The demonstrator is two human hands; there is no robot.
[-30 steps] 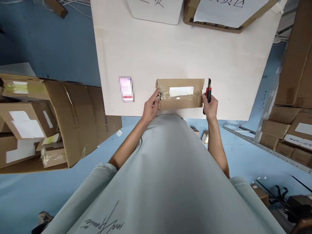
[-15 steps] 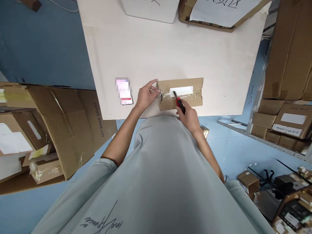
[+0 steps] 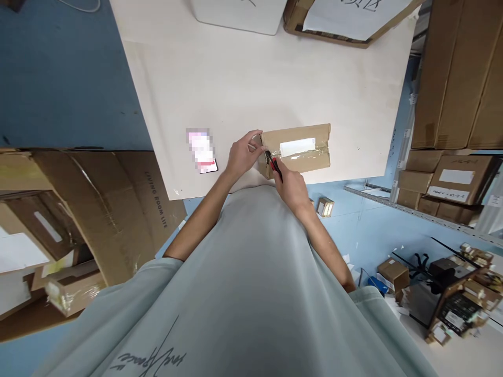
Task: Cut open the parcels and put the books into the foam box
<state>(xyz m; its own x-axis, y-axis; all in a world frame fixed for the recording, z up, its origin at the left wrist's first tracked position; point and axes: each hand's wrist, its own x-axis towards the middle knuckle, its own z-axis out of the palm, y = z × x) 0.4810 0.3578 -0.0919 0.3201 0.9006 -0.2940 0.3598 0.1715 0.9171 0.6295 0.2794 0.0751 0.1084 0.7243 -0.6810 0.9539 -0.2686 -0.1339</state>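
Observation:
A small cardboard box [image 3: 296, 135] with a white label [image 3: 297, 147] and clear tape lies near the front edge of the table. My left hand [image 3: 244, 157] grips its left end, fingers at the top corner and thumb lower down. In my right hand [image 3: 293, 189] is a red and black utility knife [image 3: 276, 166]. The knife's tip meets the taped left end of the box, close to my left thumb. Just how deep the blade sits there cannot be made out.
A phone [image 3: 203, 152] lies on the white table [image 3: 236, 78] to the left. A white container [image 3: 239, 15] and a cardboard box with a paper sheet [image 3: 338, 21] stand at the back. A large open carton [image 3: 129, 209] is at the left, and stacked boxes [image 3: 451, 180] fill the right.
My right hand has moved the knife left, from above the label to the box's left end. The box has turned slightly and shifted a little right, with my left hand still at its end.

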